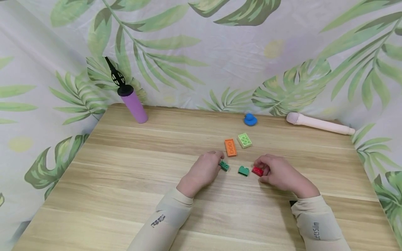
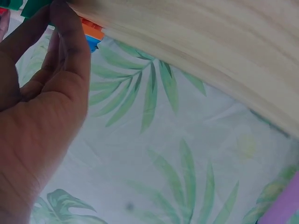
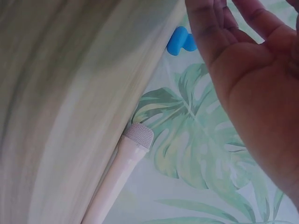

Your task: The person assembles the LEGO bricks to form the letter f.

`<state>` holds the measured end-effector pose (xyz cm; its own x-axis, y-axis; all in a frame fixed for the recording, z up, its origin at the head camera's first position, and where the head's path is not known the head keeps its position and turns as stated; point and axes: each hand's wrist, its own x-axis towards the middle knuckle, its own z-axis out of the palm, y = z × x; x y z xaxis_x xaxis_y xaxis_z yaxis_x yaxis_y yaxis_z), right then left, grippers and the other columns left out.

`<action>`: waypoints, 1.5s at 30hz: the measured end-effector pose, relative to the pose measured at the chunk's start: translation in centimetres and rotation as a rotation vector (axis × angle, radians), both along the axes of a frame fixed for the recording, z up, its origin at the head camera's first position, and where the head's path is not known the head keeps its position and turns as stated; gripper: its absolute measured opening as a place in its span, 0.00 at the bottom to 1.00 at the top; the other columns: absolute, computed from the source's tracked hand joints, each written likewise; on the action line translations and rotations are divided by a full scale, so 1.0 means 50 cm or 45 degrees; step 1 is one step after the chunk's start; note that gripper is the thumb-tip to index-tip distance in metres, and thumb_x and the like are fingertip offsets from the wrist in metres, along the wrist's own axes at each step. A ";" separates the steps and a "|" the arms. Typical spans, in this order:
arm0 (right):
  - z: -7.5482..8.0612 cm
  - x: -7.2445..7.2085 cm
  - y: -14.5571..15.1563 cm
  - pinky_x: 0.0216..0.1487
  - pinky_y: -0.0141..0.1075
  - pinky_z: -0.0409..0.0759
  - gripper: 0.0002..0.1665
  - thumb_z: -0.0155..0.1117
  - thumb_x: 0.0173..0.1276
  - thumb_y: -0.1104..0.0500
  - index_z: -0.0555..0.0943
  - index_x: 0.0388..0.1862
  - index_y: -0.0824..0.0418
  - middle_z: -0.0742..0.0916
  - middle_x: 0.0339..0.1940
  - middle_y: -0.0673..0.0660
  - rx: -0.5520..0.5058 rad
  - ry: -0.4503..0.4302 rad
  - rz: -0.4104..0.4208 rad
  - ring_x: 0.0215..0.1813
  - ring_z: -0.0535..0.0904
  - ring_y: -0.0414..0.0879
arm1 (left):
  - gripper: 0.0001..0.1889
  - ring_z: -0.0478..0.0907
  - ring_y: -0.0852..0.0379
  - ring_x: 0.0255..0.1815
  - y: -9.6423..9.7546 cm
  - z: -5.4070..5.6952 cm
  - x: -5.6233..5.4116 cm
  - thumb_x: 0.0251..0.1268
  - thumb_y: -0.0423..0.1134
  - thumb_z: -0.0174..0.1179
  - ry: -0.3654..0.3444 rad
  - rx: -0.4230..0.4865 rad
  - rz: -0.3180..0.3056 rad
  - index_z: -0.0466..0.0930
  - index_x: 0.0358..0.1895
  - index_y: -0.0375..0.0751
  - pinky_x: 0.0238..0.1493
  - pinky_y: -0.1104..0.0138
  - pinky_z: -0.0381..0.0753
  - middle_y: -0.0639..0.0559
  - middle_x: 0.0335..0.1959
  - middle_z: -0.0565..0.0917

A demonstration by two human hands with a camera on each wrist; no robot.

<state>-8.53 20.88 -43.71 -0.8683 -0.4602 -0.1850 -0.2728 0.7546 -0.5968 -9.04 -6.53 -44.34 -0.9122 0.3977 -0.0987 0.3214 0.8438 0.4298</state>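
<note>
My left hand (image 1: pixel 204 169) pinches a small dark green toy brick (image 1: pixel 224 165) between thumb and fingers. In the left wrist view part of that green brick (image 2: pixel 33 8) shows at the fingertips, near the top edge. On the right, my right hand (image 1: pixel 280 172) holds a red brick (image 1: pixel 258 171) with its thumb and curled fingers, over the table. Between the hands lies another green brick (image 1: pixel 243 170), its side toward me. In the right wrist view the fingertips and the red brick are out of frame.
Just beyond the hands lie an orange brick (image 1: pixel 230 147) and a light green brick (image 1: pixel 244 140). A blue rubber duck (image 1: pixel 250 119) and a pale pink microphone (image 1: pixel 323 124) rest along the table's back edge. At the back left stands a purple cylinder with a black top (image 1: pixel 135 106).
</note>
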 end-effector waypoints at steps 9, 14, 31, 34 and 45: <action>-0.002 0.000 0.002 0.41 0.33 0.81 0.29 0.70 0.61 0.75 0.83 0.62 0.63 0.87 0.45 0.53 -0.044 -0.048 0.056 0.39 0.80 0.41 | 0.17 0.85 0.54 0.43 -0.005 0.004 -0.003 0.73 0.31 0.65 -0.056 0.020 0.039 0.81 0.62 0.39 0.46 0.61 0.87 0.45 0.47 0.88; 0.000 0.002 0.006 0.43 0.36 0.79 0.36 0.67 0.60 0.77 0.81 0.68 0.58 0.86 0.48 0.53 -0.019 -0.023 0.059 0.41 0.78 0.43 | 0.26 0.83 0.53 0.46 -0.009 0.008 -0.003 0.66 0.35 0.73 -0.092 0.031 0.021 0.78 0.66 0.40 0.51 0.58 0.86 0.45 0.52 0.86; 0.002 0.004 0.009 0.42 0.37 0.77 0.27 0.69 0.64 0.74 0.84 0.61 0.55 0.82 0.43 0.49 0.004 0.027 0.091 0.41 0.76 0.43 | 0.27 0.77 0.57 0.35 0.019 0.018 0.016 0.65 0.50 0.76 -0.092 -0.081 0.110 0.79 0.56 0.35 0.40 0.63 0.83 0.47 0.45 0.81; 0.002 0.004 0.007 0.42 0.37 0.77 0.22 0.73 0.66 0.70 0.85 0.57 0.56 0.82 0.42 0.49 0.023 0.024 0.084 0.40 0.76 0.42 | 0.26 0.77 0.57 0.34 0.023 0.015 0.020 0.66 0.52 0.75 -0.049 -0.118 0.119 0.79 0.51 0.35 0.38 0.63 0.83 0.49 0.40 0.80; 0.000 0.005 0.005 0.44 0.38 0.79 0.26 0.75 0.65 0.68 0.84 0.62 0.56 0.83 0.44 0.50 0.039 -0.002 0.057 0.42 0.78 0.44 | 0.18 0.81 0.52 0.35 0.030 0.003 0.025 0.69 0.44 0.71 0.085 -0.179 0.127 0.80 0.49 0.34 0.33 0.60 0.84 0.45 0.40 0.82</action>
